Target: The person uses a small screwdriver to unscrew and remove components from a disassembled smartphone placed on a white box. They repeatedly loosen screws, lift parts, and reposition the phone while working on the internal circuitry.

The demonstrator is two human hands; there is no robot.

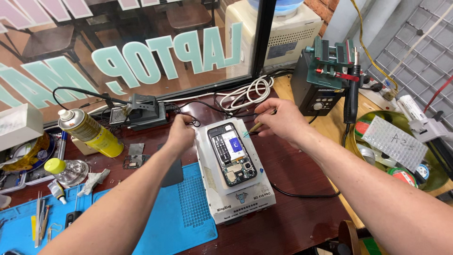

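An opened smartphone (232,154) with its back off lies face down on a white box-shaped heating pad (236,198). My right hand (282,120) is pinched on a thin brush-like tool (257,125) whose tip touches the phone's upper right edge. At the pad's upper left corner my left hand (181,133) rests with its fingers curled closed; whether it holds anything I cannot tell.
A blue work mat (184,217) lies left of the pad. A yellow spray can (89,132), a small glue bottle (55,166), tweezers (40,222), a black soldering stand (144,111), coiled white cable (245,92), a rework station (325,75) and a tray of tape rolls (401,146) surround it.
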